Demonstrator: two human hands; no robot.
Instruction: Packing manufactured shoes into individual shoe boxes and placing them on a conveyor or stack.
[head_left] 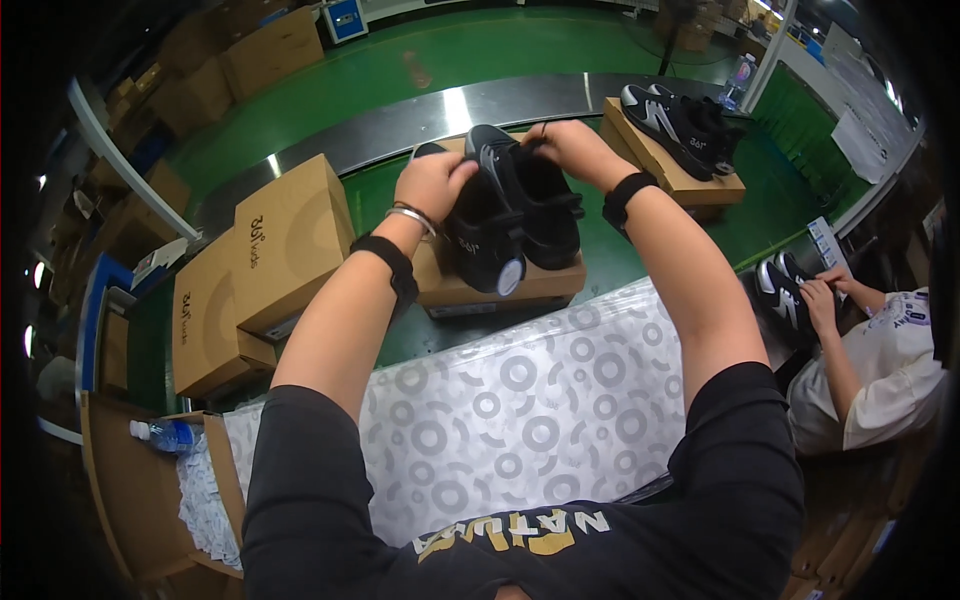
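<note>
A pair of black sneakers with grey toes stands side by side on a brown shoebox [455, 290] in front of me, toes pointing away. My left hand [437, 187] is closed at the upper of the left sneaker [485, 240], thumb against its side near the opening. My right hand [580, 157] pinches the upper of the right sneaker [550, 235] near its tongue; whether it is the lace or a strap between the fingertips is too small to tell. A round white sticker [509, 277] shows on the left sneaker's heel.
Closed shoeboxes [290, 245] are stacked at the left. Another black pair [680, 125] sits on a box at the far right. Patterned white wrapping paper [520, 400] covers the near surface. A box of small paper packets [207, 495] is lower left; a co-worker [860, 350] handles shoes at right.
</note>
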